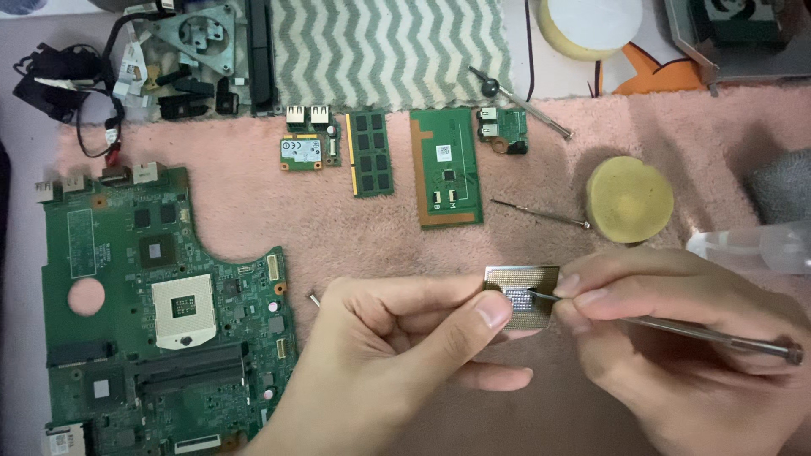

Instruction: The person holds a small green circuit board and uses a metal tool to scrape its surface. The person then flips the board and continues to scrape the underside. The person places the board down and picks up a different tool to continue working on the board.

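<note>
My left hand (397,346) pinches a small square processor chip (530,283) by its left edge, pin side up, over a pink towel. My right hand (676,346) grips a thin metal tool (718,335) like a pen. Its tip rests on the grey patch in the middle of the chip. A green laptop motherboard (144,321) with an empty white socket lies to the left of my left hand.
Along the towel's far side lie a small wireless card (302,152), a memory stick (371,154), a green touchpad board (446,167) and a port board (503,128). A yellow sponge (629,199), two screwdrivers (541,214) and a clear bottle (752,247) sit to the right.
</note>
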